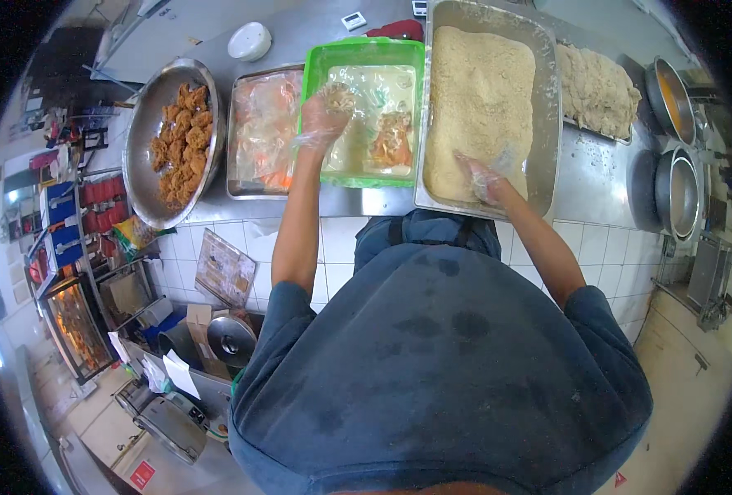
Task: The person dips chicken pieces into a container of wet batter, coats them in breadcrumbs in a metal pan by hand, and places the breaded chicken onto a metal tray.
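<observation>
My left hand (327, 117), in a clear plastic glove, is over the left side of a green plastic tub (366, 180). At its fingers is a pale, coated lump (339, 98), seemingly gripped. Milky liquid (357, 145) fills the tub, and orange-brown pieces (392, 145), apparently meat, lie in its right part. My right hand (483, 179), gloved too, rests at the near end of a deep steel pan (553, 124) of pale breading flour (483, 93). Its fingers touch the flour and point left; whether they hold anything cannot be told.
Left of the tub stand a steel tray of plastic-wrapped orange pieces (267, 124) and a steel bowl (134, 167) of fried chicken pieces (186, 145). A white bowl (249, 41) sits behind. To the right are a tray of heaped coated pieces (598, 90) and steel bowls (677, 192) near the edge.
</observation>
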`<state>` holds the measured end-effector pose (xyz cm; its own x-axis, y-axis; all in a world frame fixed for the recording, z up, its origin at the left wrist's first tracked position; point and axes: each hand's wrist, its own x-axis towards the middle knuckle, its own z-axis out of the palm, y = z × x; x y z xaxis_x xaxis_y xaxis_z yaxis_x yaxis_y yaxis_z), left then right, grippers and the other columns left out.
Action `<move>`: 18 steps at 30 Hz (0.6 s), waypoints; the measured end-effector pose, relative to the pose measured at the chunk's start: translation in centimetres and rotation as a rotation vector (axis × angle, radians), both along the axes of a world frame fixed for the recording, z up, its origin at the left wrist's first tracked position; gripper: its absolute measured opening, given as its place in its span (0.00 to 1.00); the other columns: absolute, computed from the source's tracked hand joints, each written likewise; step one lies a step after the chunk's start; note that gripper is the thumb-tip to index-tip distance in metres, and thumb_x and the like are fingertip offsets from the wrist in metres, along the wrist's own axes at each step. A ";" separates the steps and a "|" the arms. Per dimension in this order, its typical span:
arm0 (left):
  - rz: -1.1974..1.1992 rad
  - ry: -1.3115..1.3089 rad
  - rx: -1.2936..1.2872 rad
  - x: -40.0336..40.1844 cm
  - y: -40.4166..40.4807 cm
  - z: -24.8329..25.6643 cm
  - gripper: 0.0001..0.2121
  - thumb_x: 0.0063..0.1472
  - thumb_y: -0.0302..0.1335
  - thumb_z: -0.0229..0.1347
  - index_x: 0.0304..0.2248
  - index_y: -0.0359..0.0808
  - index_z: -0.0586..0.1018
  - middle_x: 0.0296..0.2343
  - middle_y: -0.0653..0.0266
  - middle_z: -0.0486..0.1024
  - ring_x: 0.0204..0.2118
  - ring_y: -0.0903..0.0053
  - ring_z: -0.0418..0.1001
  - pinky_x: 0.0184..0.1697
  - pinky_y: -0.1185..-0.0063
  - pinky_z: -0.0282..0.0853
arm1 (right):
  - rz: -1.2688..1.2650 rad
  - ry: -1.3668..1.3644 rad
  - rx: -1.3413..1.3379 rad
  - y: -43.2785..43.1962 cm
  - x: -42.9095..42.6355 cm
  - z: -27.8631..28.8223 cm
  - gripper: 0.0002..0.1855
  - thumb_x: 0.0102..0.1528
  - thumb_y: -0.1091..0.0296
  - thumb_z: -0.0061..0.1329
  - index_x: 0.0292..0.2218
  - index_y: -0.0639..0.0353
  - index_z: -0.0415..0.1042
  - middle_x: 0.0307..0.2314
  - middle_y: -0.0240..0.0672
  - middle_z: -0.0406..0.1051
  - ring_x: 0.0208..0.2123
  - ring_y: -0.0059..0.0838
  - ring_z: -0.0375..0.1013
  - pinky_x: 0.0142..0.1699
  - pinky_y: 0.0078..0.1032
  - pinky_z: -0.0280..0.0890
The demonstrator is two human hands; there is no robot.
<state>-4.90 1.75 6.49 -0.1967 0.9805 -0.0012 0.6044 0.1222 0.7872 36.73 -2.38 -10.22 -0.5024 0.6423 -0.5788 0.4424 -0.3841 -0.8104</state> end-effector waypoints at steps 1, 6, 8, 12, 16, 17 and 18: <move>-0.007 -0.097 0.017 -0.5 0.0 -0.9 0.19 0.47 0.25 0.65 0.41 0.36 0.81 0.33 0.57 0.82 0.35 0.71 0.80 0.40 0.74 0.75 | 0.026 0.077 0.058 -0.1 -2.1 1.4 0.40 0.63 0.38 0.38 0.65 0.56 0.53 0.60 0.38 0.61 0.60 0.34 0.60 0.65 0.35 0.49; -0.084 -0.555 -0.085 0.9 0.0 -1.8 0.23 0.50 0.24 0.65 0.47 0.32 0.77 0.39 0.60 0.81 0.39 0.72 0.79 0.43 0.76 0.74 | -0.397 0.269 -0.583 0.7 -7.6 6.6 0.30 0.61 0.48 0.45 0.59 0.56 0.63 0.54 0.36 0.67 0.52 0.32 0.68 0.58 0.39 0.61; -0.084 -0.829 -0.312 1.2 0.0 -2.3 0.27 0.48 0.24 0.66 0.50 0.31 0.75 0.41 0.62 0.80 0.41 0.73 0.78 0.45 0.77 0.74 | -0.499 0.192 -0.667 1.3 -8.1 7.2 0.29 0.60 0.48 0.47 0.56 0.56 0.66 0.52 0.37 0.68 0.50 0.33 0.70 0.55 0.39 0.64; -0.126 -0.213 -0.268 0.9 0.2 -8.4 0.17 0.55 0.25 0.62 0.45 0.31 0.77 0.41 0.56 0.80 0.42 0.70 0.79 0.46 0.75 0.75 | -0.725 0.518 -0.792 3.1 -5.3 5.3 0.25 0.61 0.58 0.47 0.57 0.56 0.65 0.51 0.42 0.70 0.51 0.33 0.70 0.54 0.39 0.67; -0.405 0.489 -0.316 0.4 0.4 -8.2 0.19 0.54 0.39 0.57 0.37 0.29 0.81 0.37 0.44 0.79 0.41 0.53 0.78 0.47 0.67 0.75 | -0.359 0.221 0.216 6.2 -1.2 7.3 0.20 0.61 0.54 0.48 0.47 0.59 0.73 0.44 0.39 0.73 0.41 0.30 0.74 0.40 0.33 0.73; -0.247 0.443 -0.414 -0.6 -1.2 -6.9 0.21 0.54 0.40 0.55 0.33 0.25 0.81 0.35 0.39 0.79 0.41 0.48 0.78 0.47 0.65 0.75 | -0.546 0.115 -0.085 9.0 -3.3 12.5 0.19 0.62 0.55 0.46 0.46 0.60 0.73 0.43 0.39 0.74 0.41 0.30 0.75 0.41 0.33 0.73; -0.228 0.441 -0.418 -1.4 -1.9 -6.5 0.21 0.54 0.40 0.55 0.33 0.25 0.81 0.35 0.39 0.79 0.41 0.48 0.78 0.47 0.65 0.75 | -0.736 -0.005 -0.380 11.0 -4.6 15.6 0.19 0.63 0.55 0.45 0.46 0.62 0.74 0.42 0.38 0.74 0.40 0.30 0.75 0.41 0.32 0.73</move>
